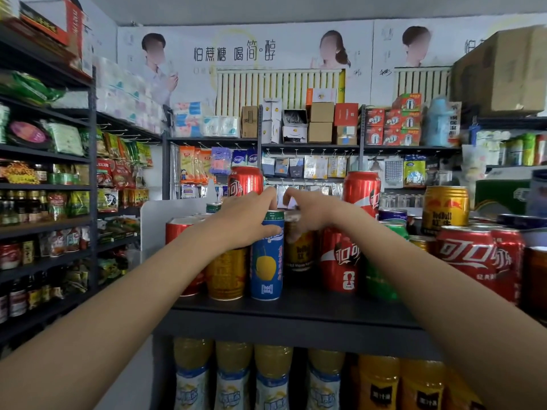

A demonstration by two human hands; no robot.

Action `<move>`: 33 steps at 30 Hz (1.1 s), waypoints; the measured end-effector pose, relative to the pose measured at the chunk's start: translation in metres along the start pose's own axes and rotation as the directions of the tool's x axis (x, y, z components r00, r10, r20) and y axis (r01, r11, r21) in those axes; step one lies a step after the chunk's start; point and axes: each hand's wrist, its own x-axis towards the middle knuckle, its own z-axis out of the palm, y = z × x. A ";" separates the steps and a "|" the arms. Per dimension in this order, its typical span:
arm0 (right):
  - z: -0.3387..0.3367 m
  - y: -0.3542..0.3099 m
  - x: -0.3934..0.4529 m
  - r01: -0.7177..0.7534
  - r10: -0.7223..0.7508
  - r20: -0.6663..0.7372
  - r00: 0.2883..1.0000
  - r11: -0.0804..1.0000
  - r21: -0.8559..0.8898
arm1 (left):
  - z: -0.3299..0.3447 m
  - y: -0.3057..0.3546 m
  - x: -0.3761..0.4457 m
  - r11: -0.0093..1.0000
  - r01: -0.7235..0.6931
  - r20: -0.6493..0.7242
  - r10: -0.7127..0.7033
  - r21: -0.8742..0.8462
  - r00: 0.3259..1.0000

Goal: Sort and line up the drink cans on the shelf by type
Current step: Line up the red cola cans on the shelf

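Note:
A tall blue can with a yellow fruit picture (267, 261) stands on the black shelf (296, 306) near its front edge. My left hand (245, 220) grips its top, thumb across the front and fingers over the rim. Just right of it, my right hand (307, 211) holds the top of a gold Red Bull can (299, 253). A gold can (226, 273) stands left of the blue one, partly under my left wrist. Red cola cans (340, 258) and a green can (380, 279) fill the shelf to the right.
More red cola cans (470, 255) crowd the right end, with stacked cans behind: red ones (362, 190) and a gold Red Bull (445, 208). A white divider panel (157, 220) bounds the left end. Juice bottles (272, 380) stand on the shelf below. Stocked racks line the left wall.

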 end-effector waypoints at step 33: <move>-0.031 0.021 -0.021 -0.037 -0.053 -0.367 0.929 0.972 -0.232 | 0.021 0.005 0.023 0.991 -0.124 -0.038 0.126 0.054 0.991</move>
